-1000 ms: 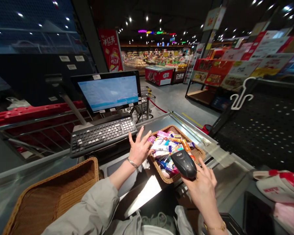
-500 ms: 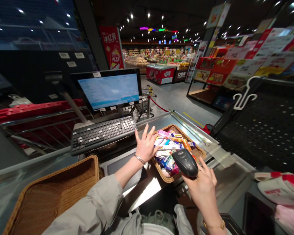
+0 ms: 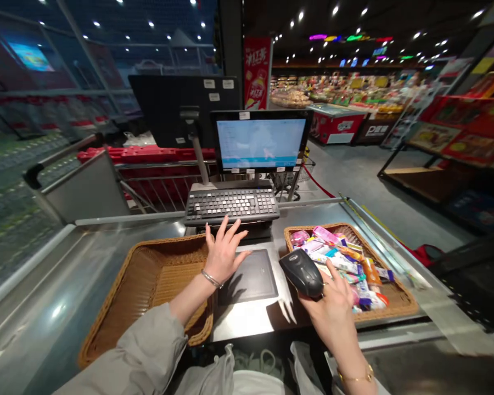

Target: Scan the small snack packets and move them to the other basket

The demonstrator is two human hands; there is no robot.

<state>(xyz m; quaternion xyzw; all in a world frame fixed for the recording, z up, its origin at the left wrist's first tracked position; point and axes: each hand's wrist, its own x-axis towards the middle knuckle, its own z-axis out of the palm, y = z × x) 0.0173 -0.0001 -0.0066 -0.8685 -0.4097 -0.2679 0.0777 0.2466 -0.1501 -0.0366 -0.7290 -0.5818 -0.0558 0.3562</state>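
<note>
My right hand [image 3: 333, 302] is closed round a black handheld barcode scanner [image 3: 302, 272], held above the near left edge of a wicker basket [image 3: 399, 300] filled with several small colourful packets [image 3: 341, 258]. My left hand [image 3: 223, 252] hovers open with its fingers spread, over the dark flat scanner pad [image 3: 251, 274] and just below the black keyboard [image 3: 233, 204]. An empty wicker basket [image 3: 119, 296] lies to the left of that hand. A grey sleeve covers my left forearm.
A lit till screen [image 3: 260, 141] stands behind the keyboard on the steel checkout counter [image 3: 45, 296]. Red trolleys [image 3: 148, 159] and a metal rail lie beyond. Shop shelves [image 3: 456, 137] and a chest freezer [image 3: 337, 125] stand at the right and back.
The view has swung left. My left hand has drawn back from the full basket to the space over the scanner pad, still open. My right hand keeps the scanner.
</note>
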